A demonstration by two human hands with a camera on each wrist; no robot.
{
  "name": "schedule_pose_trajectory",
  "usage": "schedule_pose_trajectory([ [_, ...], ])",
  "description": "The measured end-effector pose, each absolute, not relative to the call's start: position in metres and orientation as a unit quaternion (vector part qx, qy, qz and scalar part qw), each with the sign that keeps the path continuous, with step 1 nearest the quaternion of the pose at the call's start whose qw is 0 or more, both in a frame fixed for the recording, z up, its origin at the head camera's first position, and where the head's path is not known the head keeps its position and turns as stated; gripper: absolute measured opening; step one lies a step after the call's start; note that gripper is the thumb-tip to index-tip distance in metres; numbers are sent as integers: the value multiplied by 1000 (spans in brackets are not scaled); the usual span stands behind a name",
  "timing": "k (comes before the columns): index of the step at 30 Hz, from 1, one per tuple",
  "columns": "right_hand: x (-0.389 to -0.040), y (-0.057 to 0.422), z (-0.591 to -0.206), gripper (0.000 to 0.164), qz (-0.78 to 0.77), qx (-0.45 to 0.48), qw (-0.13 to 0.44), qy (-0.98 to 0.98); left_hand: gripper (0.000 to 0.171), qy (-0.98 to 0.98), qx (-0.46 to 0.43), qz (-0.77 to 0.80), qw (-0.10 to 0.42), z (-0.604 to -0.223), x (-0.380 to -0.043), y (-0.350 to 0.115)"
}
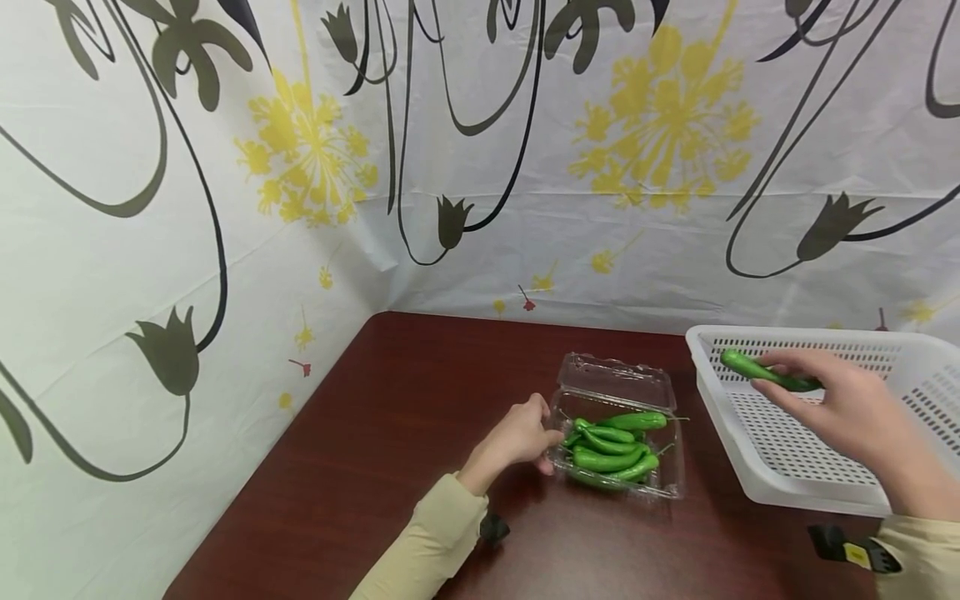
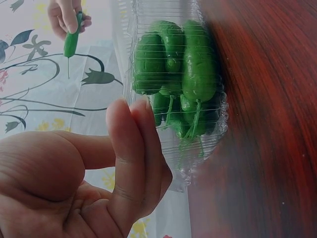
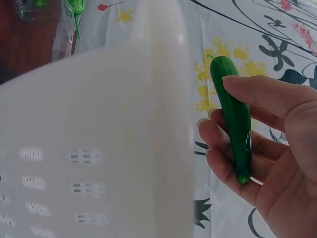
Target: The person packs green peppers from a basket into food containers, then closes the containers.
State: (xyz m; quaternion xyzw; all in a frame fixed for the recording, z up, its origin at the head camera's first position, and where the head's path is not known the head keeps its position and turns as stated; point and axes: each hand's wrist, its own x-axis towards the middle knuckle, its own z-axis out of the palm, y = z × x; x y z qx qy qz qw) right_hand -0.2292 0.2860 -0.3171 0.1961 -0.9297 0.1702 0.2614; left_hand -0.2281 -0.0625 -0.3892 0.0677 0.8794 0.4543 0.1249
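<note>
In the head view my right hand holds a green chili pepper over the white perforated plastic basket. The right wrist view shows that pepper lying between thumb and fingers, beyond the basket's blurred wall. My left hand is at the left side of a clear plastic box whose lid stands open at the back. Its fingers are curled, with tips right at the box's ribbed wall in the left wrist view. Several green chili peppers lie piled inside the box.
The dark red-brown table carries the box and, to its right, the basket. A white cloth printed with yellow and dark flowers hangs along the table's back and left edges. Dark straps sit at both cuffs.
</note>
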Motion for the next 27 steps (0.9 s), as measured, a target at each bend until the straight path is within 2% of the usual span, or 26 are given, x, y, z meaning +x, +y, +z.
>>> schedule_pose_trajectory([
  [27, -230, 261, -327, 32, 181, 277, 251, -910, 29, 886, 70, 443, 120, -390, -229, -63],
])
